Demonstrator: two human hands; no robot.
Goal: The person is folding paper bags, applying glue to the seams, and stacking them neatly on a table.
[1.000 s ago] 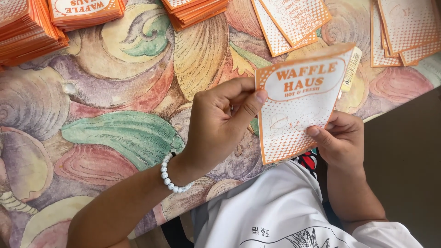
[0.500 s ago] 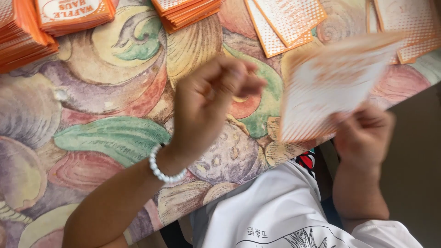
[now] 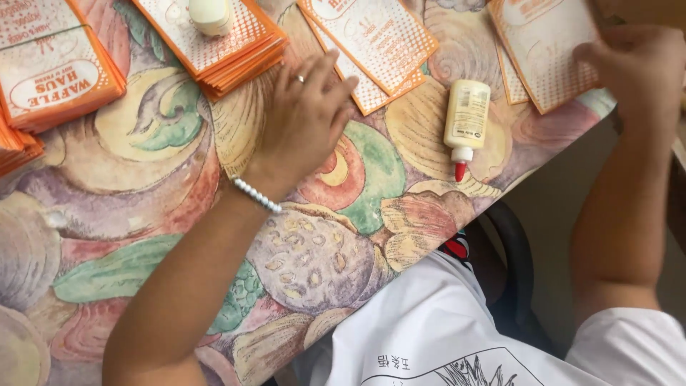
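Near the far edge of the table point(image 3: 143, 186), whose cloth is printed with big pastel shells and leaves, my left hand point(image 3: 304, 114) lies flat, fingers loosely spread, holding nothing, with a ring on one finger. A white bead bracelet point(image 3: 257, 195) circles that wrist. Its fingertips touch a loose fan of flat paper sleeves point(image 3: 375, 50), orange-edged with a fine orange dot pattern on cream. Just left of the hand sits a neat stack of the same sleeves point(image 3: 229, 43) with a small cream cap-shaped object point(image 3: 209, 14) on top. At the far left corner, another stack point(image 3: 53, 78) shows a cream oval label with orange lettering. Right of my left hand, a cream plastic glue bottle point(image 3: 466, 118) lies on its side, red tip pointing toward me. At the right edge, my right hand point(image 3: 632, 68) is blurred, fingers curled on a single sleeve point(image 3: 547, 43), apparently pinching it.
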